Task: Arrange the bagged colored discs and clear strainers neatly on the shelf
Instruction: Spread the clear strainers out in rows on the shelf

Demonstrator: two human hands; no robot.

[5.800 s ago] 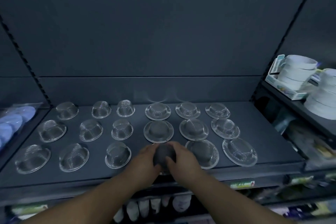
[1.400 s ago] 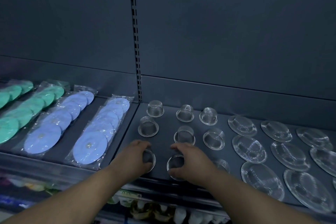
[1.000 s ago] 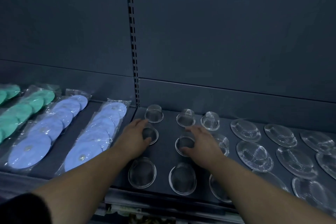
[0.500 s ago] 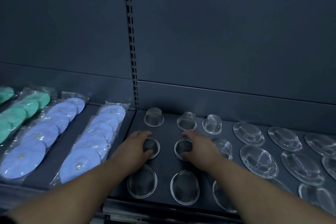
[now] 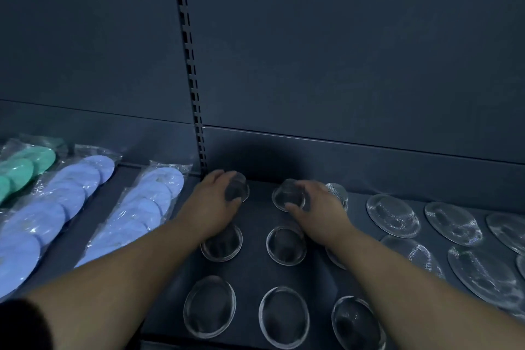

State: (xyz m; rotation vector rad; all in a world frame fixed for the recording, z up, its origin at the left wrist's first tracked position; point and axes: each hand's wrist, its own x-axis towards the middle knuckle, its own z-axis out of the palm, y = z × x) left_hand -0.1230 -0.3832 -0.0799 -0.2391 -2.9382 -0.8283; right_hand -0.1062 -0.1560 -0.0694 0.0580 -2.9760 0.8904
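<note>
Both arms are reaching forward; I am seeing the left hand [image 5: 211, 202] cupping a small clear mesh strainer [image 5: 237, 187] in the back row, while the right hand [image 5: 318, 204] is gripping its neighbouring small clear strainer [image 5: 287, 196] on the dark grey metal shelf [image 5: 255, 270].

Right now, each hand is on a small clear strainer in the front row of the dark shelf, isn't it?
Not quite: the head view shows the left hand and right hand on small clear strainers in the back row of the dark shelf, not the front.

Three disc bags [image 5: 136, 216], nine small strainers [image 5: 285, 244]
</note>
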